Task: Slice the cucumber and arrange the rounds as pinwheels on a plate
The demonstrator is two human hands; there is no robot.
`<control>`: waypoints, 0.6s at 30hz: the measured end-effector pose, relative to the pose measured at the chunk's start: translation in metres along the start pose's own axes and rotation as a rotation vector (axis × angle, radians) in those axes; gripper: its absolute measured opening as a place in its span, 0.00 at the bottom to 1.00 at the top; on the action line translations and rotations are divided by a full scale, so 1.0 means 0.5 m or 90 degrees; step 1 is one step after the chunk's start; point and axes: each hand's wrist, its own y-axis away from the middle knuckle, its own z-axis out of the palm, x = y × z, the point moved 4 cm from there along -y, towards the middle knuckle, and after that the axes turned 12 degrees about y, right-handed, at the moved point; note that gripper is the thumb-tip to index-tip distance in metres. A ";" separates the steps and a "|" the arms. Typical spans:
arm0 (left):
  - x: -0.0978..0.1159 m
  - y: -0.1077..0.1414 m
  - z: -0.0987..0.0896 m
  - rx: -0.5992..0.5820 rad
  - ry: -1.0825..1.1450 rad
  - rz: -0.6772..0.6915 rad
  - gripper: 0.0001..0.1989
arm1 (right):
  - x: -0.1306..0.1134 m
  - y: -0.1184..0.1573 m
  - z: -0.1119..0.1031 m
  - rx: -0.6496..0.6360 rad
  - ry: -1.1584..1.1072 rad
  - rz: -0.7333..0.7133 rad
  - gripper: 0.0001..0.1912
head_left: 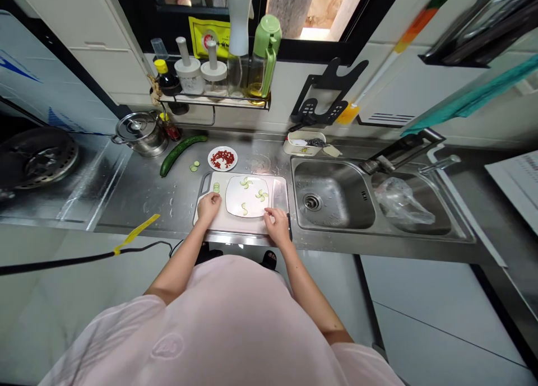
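Observation:
A white plate [247, 185] lies on the cutting board [235, 224], with thin green cucumber slices fanned in three groups. The group [244, 208] nearest me has fewer pieces than the other two. My left hand [209, 208] is on the board left of the plate, fingers closed in a pinch just below a short row of cucumber slices [216, 187]. What it pinches, if anything, is too small to make out. At the plate's lower right rim, the thumb and fingertips of my right hand [276, 224] are closed on the edge. A wide knife blade [278, 193] lies beyond that hand.
Behind the board are a small plate of chopped red pieces [222, 158], loose cucumber slices [194, 166] and a whole cucumber [180, 153]. A lidded pot [140, 133] stands further left. The sink [334, 193] adjoins on the right; a plastic bag [403, 201] lies in its second basin.

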 end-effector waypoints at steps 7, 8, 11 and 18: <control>-0.017 -0.033 -0.014 0.050 -0.055 -0.058 0.14 | -0.007 0.002 -0.006 0.044 -0.033 -0.003 0.13; -0.018 -0.037 -0.014 0.053 -0.065 -0.068 0.14 | -0.009 0.002 -0.005 0.043 -0.037 -0.003 0.13; -0.016 -0.049 -0.010 0.065 -0.093 -0.087 0.16 | -0.014 0.004 -0.004 0.036 -0.042 -0.006 0.13; -0.008 -0.066 0.002 0.077 -0.151 -0.119 0.16 | -0.011 0.007 -0.013 0.038 -0.045 -0.002 0.13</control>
